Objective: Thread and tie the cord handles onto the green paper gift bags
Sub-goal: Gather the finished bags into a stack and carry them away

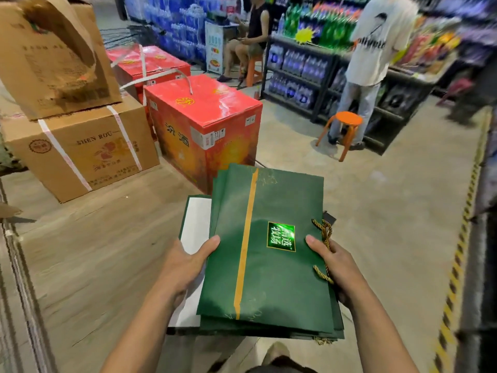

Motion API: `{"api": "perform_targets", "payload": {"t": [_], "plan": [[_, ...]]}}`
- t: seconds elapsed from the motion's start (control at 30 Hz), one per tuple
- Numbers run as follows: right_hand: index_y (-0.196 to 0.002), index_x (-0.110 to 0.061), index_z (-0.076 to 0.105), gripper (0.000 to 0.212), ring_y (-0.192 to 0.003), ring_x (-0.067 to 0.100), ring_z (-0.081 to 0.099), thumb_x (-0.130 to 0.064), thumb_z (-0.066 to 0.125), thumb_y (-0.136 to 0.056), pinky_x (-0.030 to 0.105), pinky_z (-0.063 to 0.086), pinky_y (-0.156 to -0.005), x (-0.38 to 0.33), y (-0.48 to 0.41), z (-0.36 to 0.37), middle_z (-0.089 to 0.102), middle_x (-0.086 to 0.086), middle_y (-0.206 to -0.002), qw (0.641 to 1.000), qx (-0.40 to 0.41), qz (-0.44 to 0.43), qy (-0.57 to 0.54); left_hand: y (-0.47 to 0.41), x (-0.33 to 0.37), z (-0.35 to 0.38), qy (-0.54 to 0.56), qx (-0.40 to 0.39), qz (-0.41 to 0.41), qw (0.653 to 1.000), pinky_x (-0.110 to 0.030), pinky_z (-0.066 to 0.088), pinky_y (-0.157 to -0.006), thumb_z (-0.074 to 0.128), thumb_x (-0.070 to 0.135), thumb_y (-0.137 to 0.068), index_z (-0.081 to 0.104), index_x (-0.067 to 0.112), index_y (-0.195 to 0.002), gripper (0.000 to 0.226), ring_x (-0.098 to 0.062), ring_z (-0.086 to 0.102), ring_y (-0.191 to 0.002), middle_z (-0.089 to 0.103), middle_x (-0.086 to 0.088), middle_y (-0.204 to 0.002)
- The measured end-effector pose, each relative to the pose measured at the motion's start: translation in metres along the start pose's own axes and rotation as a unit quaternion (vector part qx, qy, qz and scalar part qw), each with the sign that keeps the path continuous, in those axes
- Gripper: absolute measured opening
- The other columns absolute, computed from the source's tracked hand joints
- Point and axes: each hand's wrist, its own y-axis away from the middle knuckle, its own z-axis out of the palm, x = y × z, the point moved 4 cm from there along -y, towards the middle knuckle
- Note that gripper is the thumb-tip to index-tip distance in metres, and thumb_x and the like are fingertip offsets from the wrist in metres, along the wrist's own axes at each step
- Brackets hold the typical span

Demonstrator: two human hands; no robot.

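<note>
At 6 o'clock, the left hand [185, 267] and right hand [336, 267] grasp a flat stack of green bags [269, 265]; a cord handle [324, 238] lies at its 3 o'clock edge.

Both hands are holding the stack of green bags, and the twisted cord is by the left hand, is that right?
Not quite. In the head view the twisted cord lies by the right hand, not the left hand; both hands do hold the stack of green bags.
</note>
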Motion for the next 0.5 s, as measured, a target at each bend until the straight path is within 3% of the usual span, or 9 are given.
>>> {"api": "perform_targets", "payload": {"t": [0.13,0.2,0.23,0.33,0.43,0.5], "plan": [[-0.119,-0.016,0.070,0.060,-0.096,0.032,0.076,-0.046,0.081,-0.069,0.050,0.059,-0.090,-0.002,0.007,-0.039,0.078,0.011,-0.106,0.999,0.047,-0.002,-0.018,-0.014,0.016,0.041,-0.054,-0.045,-0.007,0.998,-0.029,0.052,-0.081,0.076,0.073,-0.065,0.051,0.010,-0.136,0.099,-0.023,0.064,-0.111,0.063,-0.005,-0.130],[-0.119,-0.016,0.070,0.061,-0.097,0.031,0.076,-0.048,0.081,-0.068,0.052,0.059,-0.092,-0.005,0.006,-0.062,0.078,0.010,-0.106,0.997,0.068,-0.006,-0.029,-0.023,0.027,0.068,-0.078,-0.070,0.016,0.994,-0.022,0.048,-0.065,0.073,0.076,-0.064,0.059,0.012,-0.128,0.092,-0.017,0.067,-0.098,0.069,-0.003,-0.119],[-0.119,-0.016,0.070,0.060,-0.097,0.031,0.076,-0.047,0.081,-0.069,0.052,0.058,-0.093,-0.006,0.004,-0.074,0.078,0.010,-0.106,0.996,0.078,-0.009,-0.035,-0.026,0.033,0.083,-0.086,-0.080,0.031,0.993,-0.022,0.046,-0.065,0.072,0.079,-0.061,0.060,0.013,-0.127,0.095,-0.016,0.067,-0.097,0.069,-0.001,-0.118],[-0.117,-0.017,0.072,0.048,-0.098,0.030,0.076,-0.042,0.080,-0.077,0.052,0.058,-0.095,-0.011,-0.003,-0.109,0.079,0.009,-0.107,0.993,0.104,-0.011,-0.046,-0.035,0.050,0.121,-0.090,-0.098,0.060,0.989,-0.026,0.045,-0.084,0.073,0.074,-0.068,0.051,0.016,-0.140,0.095,-0.016,0.059,-0.112,0.061,0.005,-0.133],[-0.116,-0.017,0.072,0.047,-0.098,0.031,0.076,-0.042,0.080,-0.077,0.055,0.057,-0.096,-0.019,-0.020,-0.162,0.079,0.009,-0.106,0.990,0.131,-0.017,-0.057,-0.048,0.072,0.180,-0.131,-0.110,0.081,0.982,-0.041,0.043,-0.107,0.067,0.094,-0.047,0.038,0.016,-0.151,0.133,-0.024,0.051,-0.132,0.050,-0.001,-0.150],[-0.116,-0.017,0.072,0.055,-0.098,0.031,0.076,-0.047,0.081,-0.071,0.056,0.057,-0.096,-0.029,-0.032,-0.200,0.079,0.009,-0.106,0.987,0.147,-0.020,-0.061,-0.057,0.085,0.222,-0.148,-0.120,0.074,0.979,-0.043,0.046,-0.105,0.064,0.099,-0.040,0.041,0.016,-0.149,0.138,-0.025,0.054,-0.129,0.054,-0.002,-0.146]]}}
